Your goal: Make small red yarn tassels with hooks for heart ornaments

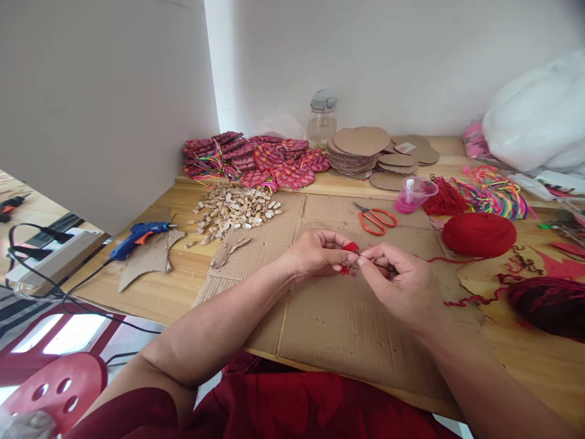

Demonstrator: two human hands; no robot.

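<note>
Above the cardboard sheet (338,323), both hands meet at a small piece of red yarn (351,247). My left hand (317,251) is closed round it, and red ends show below the thumb. Fingertips of my right hand (400,274) pinch close beside it, touching or nearly touching the left fingers; what they grip is too small to make out. A red strand (450,260) runs from behind the right hand to a red yarn ball (479,235). Orange-handled scissors (375,219) lie just beyond the hands, blades pointing away to the left.
Peanut shells (235,210) are heaped left of centre, with a blue glue gun (141,238) nearer the left edge. Behind lie decorated red pieces (283,161), stacked cardboard discs (359,149) and a bottle (322,116). A pink-bottomed cup (414,196) and dark red yarn (548,305) are at right.
</note>
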